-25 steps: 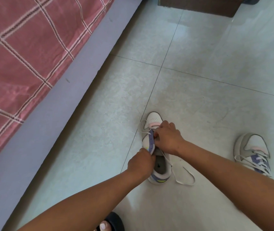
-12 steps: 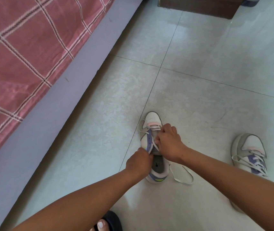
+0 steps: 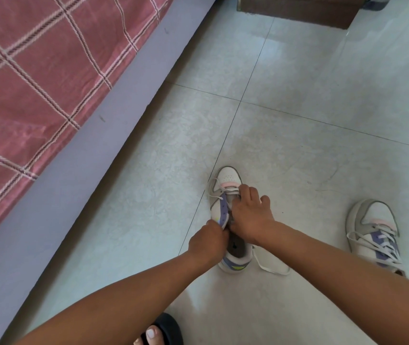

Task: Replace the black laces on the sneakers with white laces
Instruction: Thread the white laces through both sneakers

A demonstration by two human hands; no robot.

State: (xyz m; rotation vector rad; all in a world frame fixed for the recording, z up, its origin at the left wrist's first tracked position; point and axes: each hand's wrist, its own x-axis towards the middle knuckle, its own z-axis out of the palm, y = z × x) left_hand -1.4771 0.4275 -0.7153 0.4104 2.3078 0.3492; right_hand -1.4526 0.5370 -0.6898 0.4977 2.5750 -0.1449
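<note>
The left hand (image 3: 208, 241) gripped the purple eyelet flap of the near sneaker (image 3: 226, 220), its fingers curled round the flap's edge, probably to steady the shoe and spread the opening so the eyelets could be reached. Just to its right, the right hand (image 3: 250, 215) lay over the tongue with fingers reaching toward the lowest crossing of the white lace (image 3: 227, 188); whether it pinched the lace or only pressed on it could not be told, since the fingertips were hidden. A loose end of that lace (image 3: 270, 266) trailed on the tiled floor (image 3: 298, 95) beside the heel, which suggested the threading was only partly done near the toe. Well apart to the right stood the second sneaker (image 3: 372, 232), already laced in white, likely set aside as finished. No black lace was in view.
</note>
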